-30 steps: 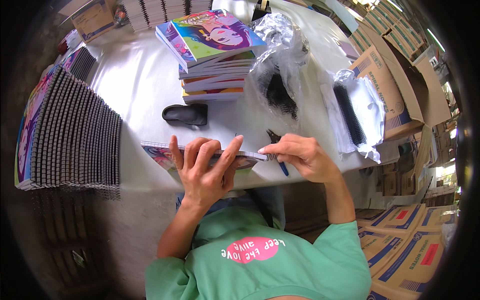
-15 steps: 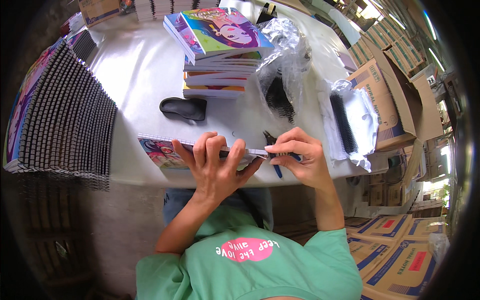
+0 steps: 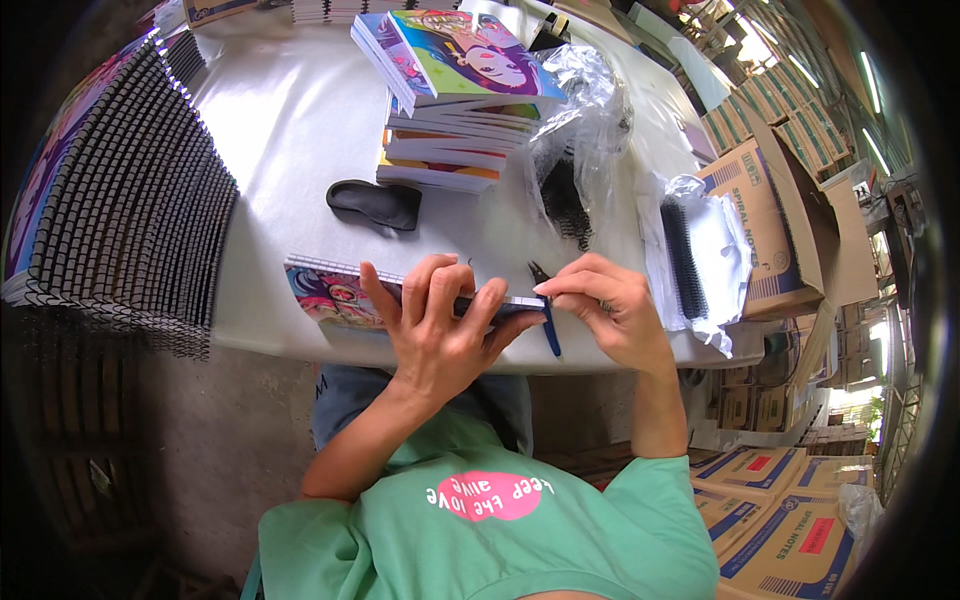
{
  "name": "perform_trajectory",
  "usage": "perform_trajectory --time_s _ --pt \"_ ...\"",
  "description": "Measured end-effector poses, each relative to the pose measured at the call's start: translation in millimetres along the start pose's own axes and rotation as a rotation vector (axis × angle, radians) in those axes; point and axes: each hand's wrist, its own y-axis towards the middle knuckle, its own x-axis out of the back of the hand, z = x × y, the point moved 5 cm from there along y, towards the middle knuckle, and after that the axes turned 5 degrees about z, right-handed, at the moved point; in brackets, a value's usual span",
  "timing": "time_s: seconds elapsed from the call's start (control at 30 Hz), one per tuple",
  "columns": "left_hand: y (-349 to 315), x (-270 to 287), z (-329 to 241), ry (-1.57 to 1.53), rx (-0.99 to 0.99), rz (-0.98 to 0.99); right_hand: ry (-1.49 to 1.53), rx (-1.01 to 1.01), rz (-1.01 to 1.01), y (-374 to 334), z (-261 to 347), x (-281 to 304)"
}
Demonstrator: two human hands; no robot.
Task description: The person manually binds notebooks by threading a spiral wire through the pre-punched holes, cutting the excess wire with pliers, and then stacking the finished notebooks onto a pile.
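A notebook with a colourful cartoon cover [image 3: 322, 295] is held at the table's front edge, its perforated page edge turned up. My left hand [image 3: 440, 315] is closed round its middle and right part, fingers over the top edge and thumb below. At the notebook's right end, the thumb and forefinger of my right hand [image 3: 615, 310] pinch together against the corner; whatever is between them is too small to make out. Pliers with blue handles [image 3: 553, 330] lie on the table just behind that corner, partly hidden by the notebook and my right hand.
Beyond the notebook lies a curved black object [image 3: 375, 205]. Behind it rises a stack of cartoon-covered books [image 3: 450, 150]. Bound notebooks [image 3: 130, 190] stand at left. Clear plastic [image 3: 585, 100] wraps black coils, more coils [image 3: 683, 255] lie on white wrapping, and an open carton [image 3: 765, 220] stands right.
The view has shifted slightly. My right hand's fingers have drawn tighter together at the notebook's corner. My left hand keeps its hold on the notebook.
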Motion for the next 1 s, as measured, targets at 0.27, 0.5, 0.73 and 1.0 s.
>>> perform_trajectory --time_s 0.27,0.5,0.73,1.0 --pt "7.1 -0.7 0.4 -0.039 0.014 0.018 0.235 0.039 -0.063 -5.3 -20.0 -4.9" --pt "5.4 -2.2 1.3 0.023 -0.034 -0.001 0.209 -0.247 0.099 -6.7 -16.6 -13.9" --pt "-9.1 3.6 8.1 0.102 -0.133 0.045 0.024 0.046 -0.112 -7.5 6.4 -16.0" --pt "-11.5 21.3 22.6 -0.116 -0.147 0.159 0.271 -0.03 0.52 51.2 -15.3 -10.8"
